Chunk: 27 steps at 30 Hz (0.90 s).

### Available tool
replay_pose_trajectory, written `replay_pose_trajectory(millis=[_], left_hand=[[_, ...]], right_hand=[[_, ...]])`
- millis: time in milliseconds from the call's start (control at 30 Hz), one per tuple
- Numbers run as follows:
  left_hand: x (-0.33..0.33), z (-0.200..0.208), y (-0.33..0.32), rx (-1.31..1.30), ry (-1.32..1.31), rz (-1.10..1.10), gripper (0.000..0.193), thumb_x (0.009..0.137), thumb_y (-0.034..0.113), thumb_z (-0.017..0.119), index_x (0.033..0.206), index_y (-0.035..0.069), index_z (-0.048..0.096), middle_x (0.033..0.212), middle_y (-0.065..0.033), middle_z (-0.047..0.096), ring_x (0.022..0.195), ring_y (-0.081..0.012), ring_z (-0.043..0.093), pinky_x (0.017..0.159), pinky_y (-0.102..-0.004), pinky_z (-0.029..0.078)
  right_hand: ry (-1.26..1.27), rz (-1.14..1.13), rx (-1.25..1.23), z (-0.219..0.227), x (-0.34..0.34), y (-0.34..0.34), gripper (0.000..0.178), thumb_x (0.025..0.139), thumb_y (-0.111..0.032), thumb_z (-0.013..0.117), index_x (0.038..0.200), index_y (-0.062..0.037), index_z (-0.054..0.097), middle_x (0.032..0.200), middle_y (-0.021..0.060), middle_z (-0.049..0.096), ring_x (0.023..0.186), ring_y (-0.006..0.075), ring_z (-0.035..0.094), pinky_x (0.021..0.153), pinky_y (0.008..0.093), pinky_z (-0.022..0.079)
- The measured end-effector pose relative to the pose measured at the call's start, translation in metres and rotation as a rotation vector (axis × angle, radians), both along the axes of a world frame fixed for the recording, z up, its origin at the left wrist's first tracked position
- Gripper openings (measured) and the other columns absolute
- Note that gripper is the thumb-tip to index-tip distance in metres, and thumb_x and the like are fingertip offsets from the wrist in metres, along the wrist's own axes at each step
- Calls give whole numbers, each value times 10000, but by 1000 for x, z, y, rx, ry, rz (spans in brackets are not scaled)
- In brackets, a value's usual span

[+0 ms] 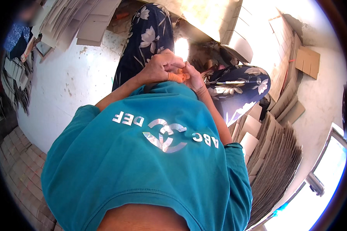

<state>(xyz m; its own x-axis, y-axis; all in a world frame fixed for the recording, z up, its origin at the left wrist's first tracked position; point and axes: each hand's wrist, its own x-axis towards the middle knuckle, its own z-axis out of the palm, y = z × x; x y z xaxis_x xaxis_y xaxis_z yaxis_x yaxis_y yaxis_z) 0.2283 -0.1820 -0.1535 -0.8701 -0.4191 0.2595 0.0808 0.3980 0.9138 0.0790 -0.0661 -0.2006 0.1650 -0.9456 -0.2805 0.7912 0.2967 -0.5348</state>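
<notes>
My left hand (162, 65) and my right hand (194, 79) meet over my lap, just past the hem of my teal shirt (142, 177). Between them is a small crumpled orange cloth-like piece (177, 77); its exact kind cannot be made out. The left fingers are curled in against it, and the thumb side of the right hand presses on its other end. Parts of the fingertips are hidden by the hands themselves. Dark floral trousers (148, 34) cover my bent legs on both sides of the hands.
Cardboard sheets stand stacked at the right (275, 165), with more sheets at the upper left (79, 19). Pale slotted boards (266, 42) lie ahead on the right. A white surface (65, 81) extends on my left. Another person's patterned sleeve (16, 36) shows at the far left.
</notes>
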Motion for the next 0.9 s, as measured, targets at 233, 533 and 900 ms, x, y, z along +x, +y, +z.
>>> replay_pose_trajectory(millis=[233, 533, 900], left_hand=[[-5, -7, 3, 5, -129, 271, 703, 630, 215, 819, 1249, 105, 505, 1294, -81, 482, 1007, -212, 497, 821, -309, 429], [-16, -4, 7, -103, -140, 301, 842, 640, 189, 771, 1372, 98, 365, 1396, -137, 374, 1235, -321, 396, 996, -396, 376], [-5, -10, 10, -91, -256, 244, 830, 606, 253, 799, 1347, 155, 437, 1224, -136, 536, 1024, -257, 545, 859, -339, 463]], right_hand=[[-56, -15, -83, 7, 7, -3, 730, 878, -454, 519, 1370, 51, 331, 1140, 175, 576, 932, 208, 606, 849, 299, 494], [163, -53, -42, 39, 9, -6, 555, 763, -157, 731, 1237, 37, 515, 960, 140, 643, 702, 147, 622, 669, 223, 510], [254, -53, 76, 24, 8, 6, 169, 793, -62, 701, 937, 21, 668, 790, 72, 670, 653, 103, 615, 594, 201, 502]])
